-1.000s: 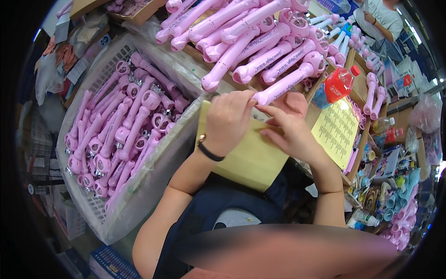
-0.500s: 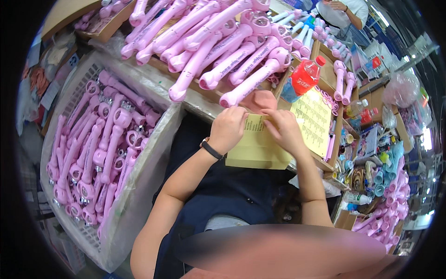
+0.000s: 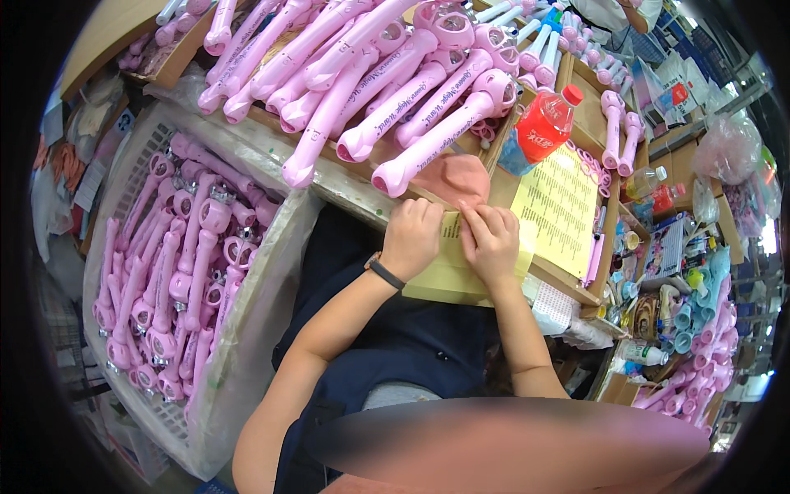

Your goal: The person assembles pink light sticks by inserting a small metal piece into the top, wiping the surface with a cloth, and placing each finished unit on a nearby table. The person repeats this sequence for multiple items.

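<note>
In front of my lap I hold a yellow sheet of small printed labels by its top edge. My left hand, with a dark band on the wrist, is closed on the sheet's upper left side. My right hand pinches the top edge close beside it, its fingers curled; whether a loose label sits between the fingertips is too small to tell. Just beyond the hands lies a salmon-pink cloth-like piece. Another yellow label sheet lies flat to the right. Nearest ahead is a pink toy wand handle with lettering.
More pink wand handles are heaped on the bench ahead. A lined crate at my left holds many similar handles. A red-capped bottle stands beside the flat sheet. Cardboard trays and small parts crowd the right. Another person is at the far side.
My right hand has moved left toward my left hand, and its spread fingers have curled into a pinch at the sheet's top edge. The view has shifted slightly.
</note>
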{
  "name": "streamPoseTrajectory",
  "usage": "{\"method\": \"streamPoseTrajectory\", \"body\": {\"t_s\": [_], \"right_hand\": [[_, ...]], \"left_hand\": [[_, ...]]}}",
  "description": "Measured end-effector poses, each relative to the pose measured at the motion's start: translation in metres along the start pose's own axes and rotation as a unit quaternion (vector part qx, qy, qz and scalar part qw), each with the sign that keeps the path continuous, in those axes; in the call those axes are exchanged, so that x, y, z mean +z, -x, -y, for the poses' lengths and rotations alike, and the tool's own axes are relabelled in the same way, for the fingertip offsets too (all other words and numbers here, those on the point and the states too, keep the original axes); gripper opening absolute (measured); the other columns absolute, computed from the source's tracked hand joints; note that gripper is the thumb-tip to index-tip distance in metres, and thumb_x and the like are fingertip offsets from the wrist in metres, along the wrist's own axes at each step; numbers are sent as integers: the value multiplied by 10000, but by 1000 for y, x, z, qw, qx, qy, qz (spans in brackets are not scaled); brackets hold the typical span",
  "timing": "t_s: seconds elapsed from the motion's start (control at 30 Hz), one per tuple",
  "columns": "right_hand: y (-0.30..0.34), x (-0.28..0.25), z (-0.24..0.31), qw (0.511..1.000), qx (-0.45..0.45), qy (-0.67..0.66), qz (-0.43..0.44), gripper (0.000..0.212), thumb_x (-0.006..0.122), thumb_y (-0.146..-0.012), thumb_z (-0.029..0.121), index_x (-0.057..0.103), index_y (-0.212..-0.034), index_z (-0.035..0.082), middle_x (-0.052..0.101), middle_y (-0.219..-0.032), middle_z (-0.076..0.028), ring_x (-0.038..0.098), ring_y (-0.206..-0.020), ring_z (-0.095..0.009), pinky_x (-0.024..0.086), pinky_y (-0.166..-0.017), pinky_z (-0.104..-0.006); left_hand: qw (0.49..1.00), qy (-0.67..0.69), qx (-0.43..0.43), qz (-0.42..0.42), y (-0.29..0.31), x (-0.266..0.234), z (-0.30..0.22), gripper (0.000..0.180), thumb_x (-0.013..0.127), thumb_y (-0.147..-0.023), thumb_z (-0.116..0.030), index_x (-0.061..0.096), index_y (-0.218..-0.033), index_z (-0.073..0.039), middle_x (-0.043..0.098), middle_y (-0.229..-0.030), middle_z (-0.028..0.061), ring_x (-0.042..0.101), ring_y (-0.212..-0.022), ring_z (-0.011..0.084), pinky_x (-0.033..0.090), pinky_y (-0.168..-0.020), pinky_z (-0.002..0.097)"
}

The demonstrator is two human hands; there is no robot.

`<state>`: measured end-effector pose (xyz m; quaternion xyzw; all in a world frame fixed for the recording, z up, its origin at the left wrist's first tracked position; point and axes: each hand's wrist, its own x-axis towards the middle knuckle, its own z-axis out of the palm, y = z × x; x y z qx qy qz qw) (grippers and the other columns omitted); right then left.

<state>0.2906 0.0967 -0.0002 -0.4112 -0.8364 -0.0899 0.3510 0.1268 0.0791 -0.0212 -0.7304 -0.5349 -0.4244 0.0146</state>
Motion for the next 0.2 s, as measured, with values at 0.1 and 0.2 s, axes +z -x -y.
{"method": "streamPoseTrajectory", "body": {"t_s": [0.1, 0.2], "right_hand": [[0, 0, -5, 1000, 7, -6, -14, 325, 705, -746, 91, 707, -1071, 107, 634, -992, -34, 579, -920, -234, 451, -838, -386], [1, 1, -4, 1000, 23, 5, -7, 321, 707, -753, 97, 709, -1075, 109, 644, -1014, -37, 586, -934, -232, 452, -841, -389]], "left_hand": [[1000, 20, 4, 2, -4, 1, -1, 138, 597, -802, -53, 545, -929, -49, 520, -798, 108, 531, -761, 300, 445, -686, 410], [999, 24, -10, 30, -11, 5, 4, 140, 607, -833, -49, 548, -960, -38, 532, -816, 121, 523, -765, 318, 436, -704, 430]]}}
